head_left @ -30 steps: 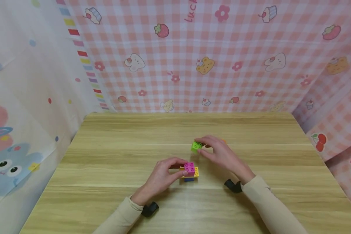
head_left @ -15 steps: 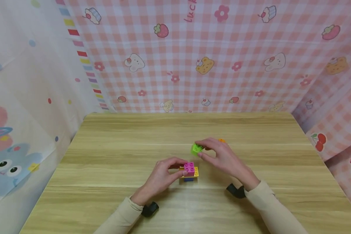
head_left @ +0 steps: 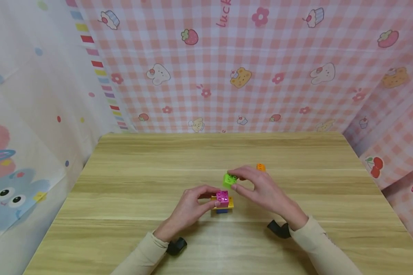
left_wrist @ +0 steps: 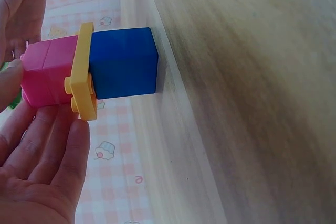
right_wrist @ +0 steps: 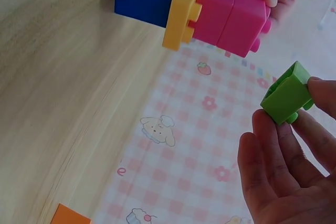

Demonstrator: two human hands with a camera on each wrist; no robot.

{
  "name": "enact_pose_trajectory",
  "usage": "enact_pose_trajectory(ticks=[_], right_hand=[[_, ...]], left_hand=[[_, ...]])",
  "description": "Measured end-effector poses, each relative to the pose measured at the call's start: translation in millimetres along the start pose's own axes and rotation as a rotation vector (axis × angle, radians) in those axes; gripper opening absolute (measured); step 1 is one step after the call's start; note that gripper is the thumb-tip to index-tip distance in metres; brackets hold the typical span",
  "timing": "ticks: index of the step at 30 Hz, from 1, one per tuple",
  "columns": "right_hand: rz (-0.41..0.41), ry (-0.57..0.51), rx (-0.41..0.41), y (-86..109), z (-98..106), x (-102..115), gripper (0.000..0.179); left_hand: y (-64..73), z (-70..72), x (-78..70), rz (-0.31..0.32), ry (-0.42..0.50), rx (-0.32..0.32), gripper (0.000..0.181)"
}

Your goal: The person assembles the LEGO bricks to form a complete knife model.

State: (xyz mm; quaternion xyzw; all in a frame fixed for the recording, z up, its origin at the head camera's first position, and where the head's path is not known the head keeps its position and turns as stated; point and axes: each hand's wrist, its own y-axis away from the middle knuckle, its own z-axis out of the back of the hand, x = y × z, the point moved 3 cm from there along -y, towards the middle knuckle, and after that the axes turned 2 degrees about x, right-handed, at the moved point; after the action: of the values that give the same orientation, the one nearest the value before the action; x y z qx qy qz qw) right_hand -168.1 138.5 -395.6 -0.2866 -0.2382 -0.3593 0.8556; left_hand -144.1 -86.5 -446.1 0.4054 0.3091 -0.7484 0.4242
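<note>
"Green block (head_left: pixel 229 180): state its location."

"Above the table (head_left: pixel 124 191), just beyond the stack and higher than the table surface. A gap separates it from the stack in the right wrist view."

"State of the right hand (head_left: pixel 265 190)?"

"Holding. Thumb and fingertips pinch the green block at its sides. The block is tilted; its studs face upward and its hollow underside shows in the right wrist view."

"State of the left hand (head_left: pixel 192 202)?"

"Holding. Thumb and fingers grip the pink blocks (left_wrist: pixel 50 72) from opposite sides, the thumb on the side nearer the wearer."

"List the stack from the base upward."

"Blue block (left_wrist: pixel 123 62) at the base, on the table. Yellow plate (left_wrist: pixel 81 74) on top of it, extending past the blue block. Two pink blocks above the plate, one on the other, with a visible seam between them. Studs of the plate are exposed beside the pink blocks. The stack is upright."

"Other parts in view?"

"Orange block (head_left: pixel 260 167) on the table, just beyond the right hand and partly hidden by it. A pink checked cloth (head_left: pixel 213 103) hangs behind the far table edge. Both forearms wear beige sleeves (head_left: pixel 142 254); a black fitting (head_left: pixel 176 246) sits at each wrist."
</note>
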Motion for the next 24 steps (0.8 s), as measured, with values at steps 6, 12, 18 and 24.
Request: enact_pose_trajectory(ticks=[6, 12, 18, 24], right_hand=[[0.025, -0.002, 0.010, 2.3, -1, 6, 0.038], [0.033, -0.012, 0.015, 3.4, -3, 8, 0.037], [0.050, -0.020, 0.038, 3.8, -7, 10, 0.035], [0.099, 0.000, 0.049, 3.5, -11, 12, 0.032]], left_hand=[[0.6, 0.5, -0.2, -0.005, 0.001, -0.003, 0.032], [0.4, 0.5, 0.5, -0.016, -0.007, -0.001, 0.033], [0.7, 0.8, 0.5, -0.030, -0.010, -0.009, 0.032], [1.1, 1.5, -0.6, -0.044, -0.006, -0.017, 0.031]])
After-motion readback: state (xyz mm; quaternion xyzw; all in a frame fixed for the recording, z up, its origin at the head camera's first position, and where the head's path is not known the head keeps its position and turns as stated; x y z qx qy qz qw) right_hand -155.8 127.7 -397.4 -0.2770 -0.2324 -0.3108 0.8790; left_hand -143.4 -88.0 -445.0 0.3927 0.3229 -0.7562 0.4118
